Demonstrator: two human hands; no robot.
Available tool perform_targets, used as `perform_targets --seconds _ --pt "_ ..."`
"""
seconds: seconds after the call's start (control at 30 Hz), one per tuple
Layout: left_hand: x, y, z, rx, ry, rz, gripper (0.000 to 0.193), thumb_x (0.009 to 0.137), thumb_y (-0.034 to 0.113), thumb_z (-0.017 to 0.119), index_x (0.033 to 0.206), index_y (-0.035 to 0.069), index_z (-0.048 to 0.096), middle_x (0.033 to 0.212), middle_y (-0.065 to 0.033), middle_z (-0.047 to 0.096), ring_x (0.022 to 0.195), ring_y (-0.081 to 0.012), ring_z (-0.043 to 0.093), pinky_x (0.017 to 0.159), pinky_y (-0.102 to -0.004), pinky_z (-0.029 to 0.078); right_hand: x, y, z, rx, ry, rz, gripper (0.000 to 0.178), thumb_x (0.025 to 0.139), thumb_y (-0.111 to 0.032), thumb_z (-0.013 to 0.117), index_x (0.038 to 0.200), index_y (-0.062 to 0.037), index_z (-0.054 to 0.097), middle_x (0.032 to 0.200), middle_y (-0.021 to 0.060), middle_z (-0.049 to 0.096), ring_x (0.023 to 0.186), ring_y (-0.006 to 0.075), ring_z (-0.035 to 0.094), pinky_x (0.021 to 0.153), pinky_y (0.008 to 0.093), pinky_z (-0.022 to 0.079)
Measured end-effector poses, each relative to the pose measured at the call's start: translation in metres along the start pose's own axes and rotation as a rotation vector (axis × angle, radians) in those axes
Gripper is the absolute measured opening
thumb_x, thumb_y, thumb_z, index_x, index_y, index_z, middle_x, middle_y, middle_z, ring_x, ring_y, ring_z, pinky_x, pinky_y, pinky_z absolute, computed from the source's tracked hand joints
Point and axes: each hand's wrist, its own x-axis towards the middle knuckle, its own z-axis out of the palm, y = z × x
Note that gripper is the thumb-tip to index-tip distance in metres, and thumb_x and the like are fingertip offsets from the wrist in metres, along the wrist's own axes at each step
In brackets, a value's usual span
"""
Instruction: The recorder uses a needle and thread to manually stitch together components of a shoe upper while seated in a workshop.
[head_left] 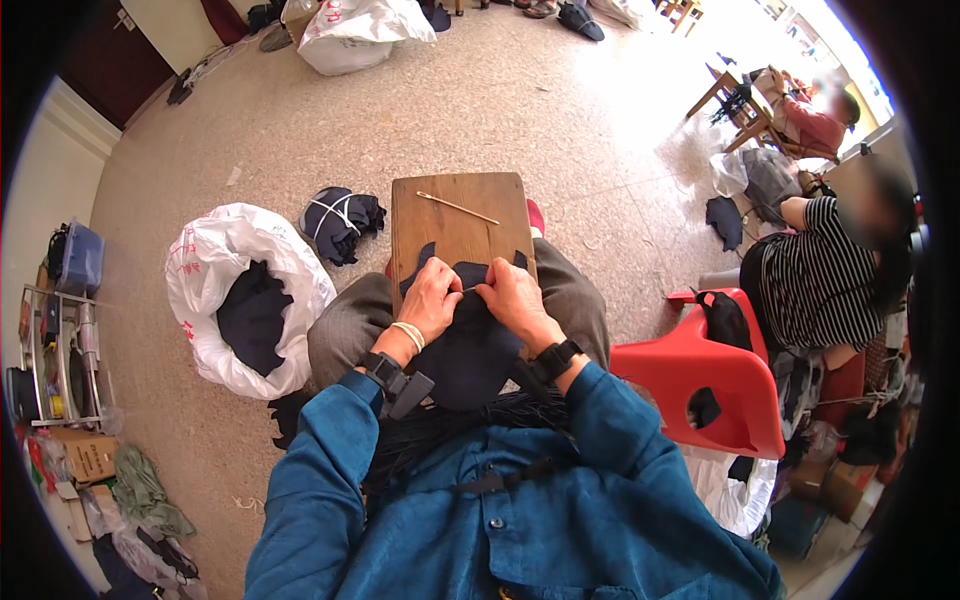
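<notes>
My left hand [437, 297] and my right hand [510, 297] are close together over the near end of a small wooden bench [460, 212]. Both hands are closed in a pinch, and a thin pale strand [470, 289] runs between the fingertips. Under them a dark navy cloth piece [465, 355] spreads from the bench down over my lap, its cut ends showing beyond my fingers. What else the fingers grip is hidden. Near the bench's far end lies a slim wooden stick [457, 207] with a small eye at one tip.
At my left stands an open white sack [195, 290] of dark cloth, with a tied dark bundle [340, 222] beside it. A red plastic chair [705, 380] is close on my right. Beyond it sits a person in a striped top [815, 275]. Another white sack [350, 40] stands farther off.
</notes>
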Motion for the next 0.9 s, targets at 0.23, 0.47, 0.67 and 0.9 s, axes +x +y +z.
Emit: perform_targets --seconds 0.23,0.47,0.67,0.9 --pt "0.000 -0.001 0.002 0.005 0.029 0.006 0.012 0.077 0.002 0.068 0.083 0.002 0.058 0.095 -0.0133 0.052 0.092 -0.0328 0.057 0.082 -0.0394 0.048 0.004 0.003 -0.008 -0.055 -0.001 -0.039 0.022 0.078 -0.020 0.074 0.082 -0.0041 0.059 0.079 0.0171 0.066 0.084 0.0372 0.065 0.071 0.0457 0.051" --pt "0.001 -0.002 0.002 -0.012 0.026 -0.028 0.011 0.076 0.003 0.069 0.080 0.003 0.059 0.094 -0.0134 0.053 0.094 -0.0333 0.058 0.084 -0.0398 0.048 0.017 -0.001 -0.002 -0.120 -0.088 0.024 0.016 0.075 -0.019 0.071 0.078 -0.0041 0.065 0.075 0.0190 0.066 0.078 0.0368 0.066 0.069 0.0455 0.052" --pt "0.000 -0.002 0.001 -0.004 0.021 -0.054 0.010 0.077 0.003 0.070 0.082 0.001 0.062 0.096 -0.0116 0.053 0.088 -0.0296 0.060 0.077 -0.0366 0.050 0.008 0.020 -0.031 0.869 -0.238 0.291 0.010 0.085 -0.010 0.066 0.081 -0.0028 0.061 0.068 0.0045 0.063 0.062 0.0094 0.060 0.054 0.0221 0.048" --pt "0.002 0.002 -0.011 -0.043 -0.061 -0.044 0.013 0.078 0.001 0.071 0.088 0.001 0.063 0.095 -0.0081 0.054 0.081 -0.0210 0.060 0.071 -0.0317 0.050 -0.036 0.036 -0.043 0.985 -0.200 0.257 0.010 0.089 -0.002 0.057 0.099 -0.0051 0.057 0.077 0.0002 0.061 0.061 0.0080 0.057 0.056 0.0216 0.047"
